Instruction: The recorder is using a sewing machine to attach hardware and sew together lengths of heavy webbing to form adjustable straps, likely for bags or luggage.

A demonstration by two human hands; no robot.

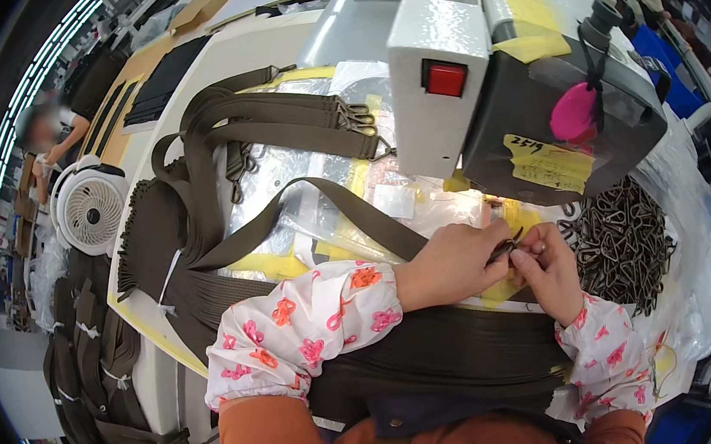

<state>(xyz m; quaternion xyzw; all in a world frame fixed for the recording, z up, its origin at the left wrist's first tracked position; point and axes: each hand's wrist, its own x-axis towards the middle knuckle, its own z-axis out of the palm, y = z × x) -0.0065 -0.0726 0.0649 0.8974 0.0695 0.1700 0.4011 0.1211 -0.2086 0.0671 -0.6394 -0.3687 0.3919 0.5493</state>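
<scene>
A dark olive webbing strap [349, 205] loops over the table from the left and runs under my left hand [457, 265], which is closed on its end. My right hand [548, 269] is closed in a pinch right beside it, at a small dark metal piece [506, 248] between the two hands. The fingers hide most of that piece, so its exact shape cannot be made out. Right of my right hand lies a heap of dark metal hooks [627, 245]. A thick stack of olive straps [447, 351] lies in front of me, under my forearms.
A white machine head with a red switch [444, 77] and a dark grey housing [561, 114] stands just beyond my hands. Straps with metal hooks [353, 118] lie at the back left. A bundled strap pile [154, 243], a white fan [90, 206] and another person [52, 137] are farther left.
</scene>
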